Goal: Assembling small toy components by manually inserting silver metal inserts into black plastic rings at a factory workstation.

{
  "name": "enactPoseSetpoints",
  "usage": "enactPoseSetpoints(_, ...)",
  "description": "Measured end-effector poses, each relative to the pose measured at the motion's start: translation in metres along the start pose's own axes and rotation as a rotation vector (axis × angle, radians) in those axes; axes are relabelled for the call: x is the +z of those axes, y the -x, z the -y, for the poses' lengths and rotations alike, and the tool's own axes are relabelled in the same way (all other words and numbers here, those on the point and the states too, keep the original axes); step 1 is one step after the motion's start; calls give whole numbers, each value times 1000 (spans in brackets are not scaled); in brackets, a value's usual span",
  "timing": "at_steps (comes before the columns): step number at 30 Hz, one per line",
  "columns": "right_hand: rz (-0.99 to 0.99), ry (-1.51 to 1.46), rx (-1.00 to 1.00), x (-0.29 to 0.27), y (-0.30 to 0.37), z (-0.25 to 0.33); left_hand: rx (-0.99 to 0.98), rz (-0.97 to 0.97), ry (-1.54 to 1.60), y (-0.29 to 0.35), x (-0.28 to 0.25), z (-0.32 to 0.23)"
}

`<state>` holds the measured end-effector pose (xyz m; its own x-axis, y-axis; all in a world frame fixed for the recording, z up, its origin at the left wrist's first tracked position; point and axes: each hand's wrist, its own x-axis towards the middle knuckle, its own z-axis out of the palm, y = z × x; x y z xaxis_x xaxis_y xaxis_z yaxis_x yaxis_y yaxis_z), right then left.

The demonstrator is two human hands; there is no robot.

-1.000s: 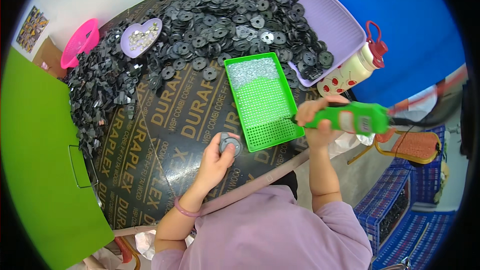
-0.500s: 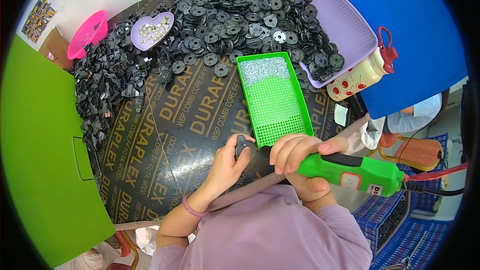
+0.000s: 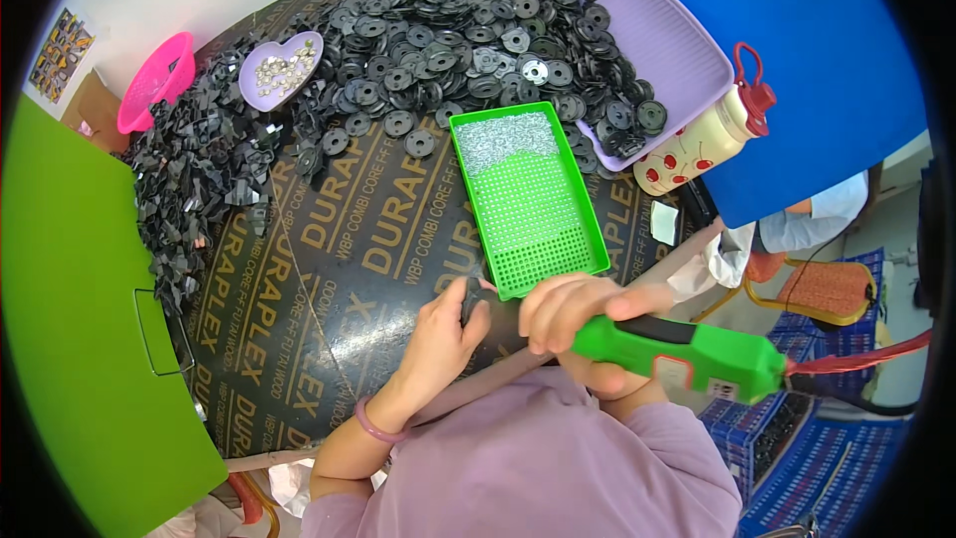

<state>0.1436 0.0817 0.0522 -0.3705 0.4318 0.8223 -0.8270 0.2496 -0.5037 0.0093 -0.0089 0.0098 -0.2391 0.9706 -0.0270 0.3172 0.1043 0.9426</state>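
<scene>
My left hand (image 3: 438, 334) is closed around a small black plastic part (image 3: 470, 301), partly covered by the fingers. A pink bangle (image 3: 378, 421) circles that wrist. In my right hand (image 3: 570, 311) lies a green corded electric screwdriver (image 3: 737, 361), with its front end toward the left hand. My fingers hide its tip, so I cannot tell whether it touches the black part. Just beyond both hands is a green perforated tray (image 3: 543, 264), with small silvery screws (image 3: 508, 139) heaped at its far end and spread thinner toward the middle.
Round black discs (image 3: 438, 50) cover the far side of the table, with angular black pieces (image 3: 199, 159) at left. A heart-shaped dish (image 3: 261, 100), a pink basket (image 3: 129, 105), a purple basket (image 3: 687, 55) and a cream bottle (image 3: 702, 144) stand around. The cord (image 3: 856, 406) trails right.
The whole scene has shifted slightly left in the picture. My left hand has turned the black part more edge-on. The screwdriver has moved a little left and its rear end lower.
</scene>
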Motion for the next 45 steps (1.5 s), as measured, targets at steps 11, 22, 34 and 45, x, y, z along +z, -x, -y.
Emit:
enactPoseSetpoints(11, -361, 461, 93, -76, 19, -7, -245, 4, 806, -14, -21, 12)
enactPoseSetpoints(22, -299, 483, 111, -80, 21, -15, -297, 136, 904, -15, -16, 19)
enactPoseSetpoints(34, -300, 496, 159, -79, 21, -17, -287, 44, 767, -15, -10, 19)
enactPoseSetpoints(45, -356, 275, -14, -43, -1, 21, -273, 46, 613, -9, -11, 19)
